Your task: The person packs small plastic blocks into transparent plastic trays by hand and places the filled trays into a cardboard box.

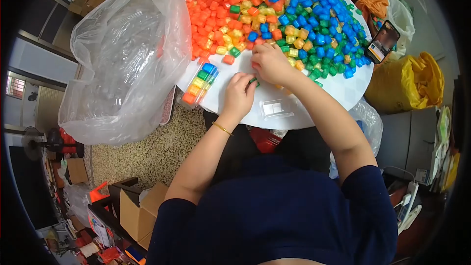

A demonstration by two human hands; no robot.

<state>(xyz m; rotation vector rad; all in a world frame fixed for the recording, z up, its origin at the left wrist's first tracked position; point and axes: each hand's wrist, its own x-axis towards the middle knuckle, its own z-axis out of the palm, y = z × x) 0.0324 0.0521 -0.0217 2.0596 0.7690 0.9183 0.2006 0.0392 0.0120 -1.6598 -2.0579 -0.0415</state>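
Your left hand (238,95), fingers nearly closed, seemingly pinched a green block (254,82) to steady it over the table (215,99); your right hand (274,64) curled near the pile (216,13) for easy reach, its grip hidden.

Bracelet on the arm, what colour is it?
The bracelet is gold-coloured, seen best in the head view.

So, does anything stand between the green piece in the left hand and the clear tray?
Nothing visible: only white tabletop lies between the green piece in the left hand and the clear tray. The right hand is off that path.
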